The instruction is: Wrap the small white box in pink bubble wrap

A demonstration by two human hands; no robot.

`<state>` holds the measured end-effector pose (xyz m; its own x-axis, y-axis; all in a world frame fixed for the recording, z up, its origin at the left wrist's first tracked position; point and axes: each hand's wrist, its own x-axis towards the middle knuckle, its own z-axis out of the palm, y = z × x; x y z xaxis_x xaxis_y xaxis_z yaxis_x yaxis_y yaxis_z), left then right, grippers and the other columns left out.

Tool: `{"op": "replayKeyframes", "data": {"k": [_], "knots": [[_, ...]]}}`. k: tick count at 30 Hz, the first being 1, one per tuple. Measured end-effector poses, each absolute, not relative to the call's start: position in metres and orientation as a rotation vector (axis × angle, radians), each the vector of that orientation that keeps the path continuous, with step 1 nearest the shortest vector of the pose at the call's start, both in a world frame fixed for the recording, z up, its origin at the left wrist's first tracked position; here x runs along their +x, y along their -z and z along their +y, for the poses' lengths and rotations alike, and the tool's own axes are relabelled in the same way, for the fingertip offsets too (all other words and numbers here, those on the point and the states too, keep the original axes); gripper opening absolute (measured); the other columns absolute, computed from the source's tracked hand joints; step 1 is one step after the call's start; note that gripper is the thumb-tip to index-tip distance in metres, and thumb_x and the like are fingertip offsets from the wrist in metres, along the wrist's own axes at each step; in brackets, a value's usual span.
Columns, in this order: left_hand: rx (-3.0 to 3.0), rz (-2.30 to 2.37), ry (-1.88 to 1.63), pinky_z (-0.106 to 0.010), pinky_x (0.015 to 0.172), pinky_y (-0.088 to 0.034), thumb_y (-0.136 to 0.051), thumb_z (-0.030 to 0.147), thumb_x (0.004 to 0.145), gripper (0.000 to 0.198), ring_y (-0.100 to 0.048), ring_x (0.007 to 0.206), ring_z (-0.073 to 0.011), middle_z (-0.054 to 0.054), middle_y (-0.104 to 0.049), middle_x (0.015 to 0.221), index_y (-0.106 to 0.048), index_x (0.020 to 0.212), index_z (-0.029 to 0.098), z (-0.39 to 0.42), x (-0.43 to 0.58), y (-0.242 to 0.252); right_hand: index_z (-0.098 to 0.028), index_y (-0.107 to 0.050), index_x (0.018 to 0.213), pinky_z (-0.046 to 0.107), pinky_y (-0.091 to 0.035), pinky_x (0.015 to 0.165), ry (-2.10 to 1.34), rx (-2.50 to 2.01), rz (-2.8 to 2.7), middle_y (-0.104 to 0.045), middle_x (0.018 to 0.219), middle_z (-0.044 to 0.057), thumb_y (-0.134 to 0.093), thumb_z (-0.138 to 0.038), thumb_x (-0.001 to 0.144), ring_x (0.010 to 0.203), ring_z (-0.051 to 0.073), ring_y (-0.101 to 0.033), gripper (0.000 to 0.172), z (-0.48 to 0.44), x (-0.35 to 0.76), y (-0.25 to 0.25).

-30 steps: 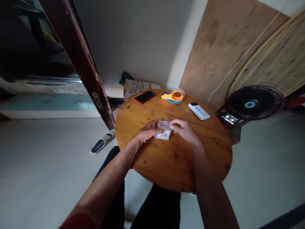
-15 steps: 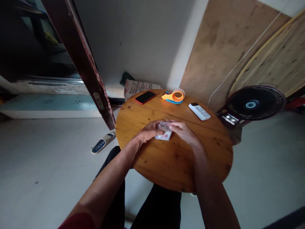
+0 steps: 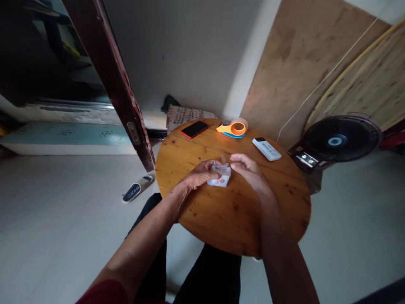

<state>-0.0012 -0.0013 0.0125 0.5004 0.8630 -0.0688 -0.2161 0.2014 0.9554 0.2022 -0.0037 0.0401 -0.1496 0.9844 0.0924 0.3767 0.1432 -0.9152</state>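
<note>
A small white plastic packet with a red mark lies near the middle of the round wooden table. My left hand rests on the table with its fingers closed on the packet's left side. My right hand pinches the packet's upper right edge, fingers curled. Both forearms reach in from the bottom of the view.
At the table's far side lie a red phone, an orange tape dispenser and a white remote. A black fan stands at the right. A dark door edge and a sandal are at the left.
The packet has been crumpled slightly between the hands, and my right hand has shifted a little up and right at its edge. The view has drifted slightly.
</note>
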Motion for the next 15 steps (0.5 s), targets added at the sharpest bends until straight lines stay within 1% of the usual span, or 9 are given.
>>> {"op": "replayKeyframes", "data": {"k": [3,6,8,11,13,14,15], "knots": [[1.156,0.746,-0.851,-0.022,0.064,-0.042,-0.066,0.012,0.057,0.04,-0.057,0.069,-0.0097,0.001,-0.064,0.082,-0.06,0.096,0.016,-0.002,-0.001,-0.014,-0.021,-0.06,0.11,0.037,-0.047,0.093,-1.057,-1.33,-1.635,-0.066,0.113,0.008,-0.066,-0.038,0.077,0.103,0.021,-0.062,0.038,-0.001,0.199,-0.034],[1.194,0.748,-0.859,-0.021,0.063,-0.042,-0.066,0.012,0.058,0.038,-0.056,0.068,-0.0094,0.002,-0.063,0.081,-0.06,0.095,0.016,-0.002,-0.001,-0.014,-0.02,-0.062,0.105,0.037,-0.048,0.087,-1.064,-1.313,-1.638,-0.068,0.103,0.007,-0.066,-0.039,0.076,0.095,0.021,-0.063,0.035,0.0,0.19,-0.029],[1.205,0.741,-0.862,-0.022,0.063,-0.042,-0.066,0.013,0.058,0.038,-0.056,0.068,-0.0094,0.002,-0.063,0.081,-0.06,0.096,0.016,-0.002,-0.001,-0.013,-0.02,-0.063,0.094,0.035,-0.048,0.084,-1.016,-1.282,-1.625,-0.067,0.1,0.006,-0.067,-0.038,0.073,0.091,0.02,-0.063,0.028,0.0,0.185,-0.029],[1.217,0.757,-0.851,-0.022,0.062,-0.043,-0.066,0.013,0.06,0.039,-0.056,0.068,-0.0097,0.001,-0.064,0.081,-0.06,0.099,0.016,-0.001,-0.002,-0.012,-0.02,-0.059,0.076,0.033,-0.048,0.08,-0.929,-1.21,-1.617,-0.065,0.095,0.005,-0.066,-0.037,0.07,0.086,0.019,-0.06,0.019,-0.001,0.178,-0.032],[1.228,0.77,-0.843,-0.022,0.062,-0.042,-0.065,0.014,0.061,0.039,-0.056,0.068,-0.0096,0.001,-0.064,0.081,-0.06,0.1,0.016,-0.001,-0.002,-0.011,-0.02,-0.057,0.077,0.033,-0.047,0.076,-0.923,-1.196,-1.631,-0.063,0.088,0.003,-0.065,-0.035,0.072,0.08,0.017,-0.058,0.018,-0.002,0.177,-0.034],[1.236,0.776,-0.841,-0.022,0.062,-0.042,-0.065,0.014,0.061,0.039,-0.056,0.067,-0.0095,0.002,-0.063,0.081,-0.06,0.1,0.016,-0.001,-0.002,-0.011,-0.02,-0.058,0.083,0.033,-0.047,0.075,-0.933,-1.198,-1.642,-0.062,0.087,0.002,-0.065,-0.034,0.072,0.078,0.017,-0.058,0.019,-0.003,0.177,-0.034],[1.245,0.78,-0.84,-0.022,0.062,-0.042,-0.065,0.014,0.061,0.039,-0.055,0.067,-0.0093,0.002,-0.063,0.08,-0.061,0.099,0.016,-0.001,-0.002,-0.012,-0.021,-0.058,0.091,0.033,-0.047,0.075,-0.949,-1.202,-1.65,-0.062,0.088,0.002,-0.065,-0.032,0.072,0.079,0.016,-0.057,0.024,-0.003,0.178,-0.035]]}}
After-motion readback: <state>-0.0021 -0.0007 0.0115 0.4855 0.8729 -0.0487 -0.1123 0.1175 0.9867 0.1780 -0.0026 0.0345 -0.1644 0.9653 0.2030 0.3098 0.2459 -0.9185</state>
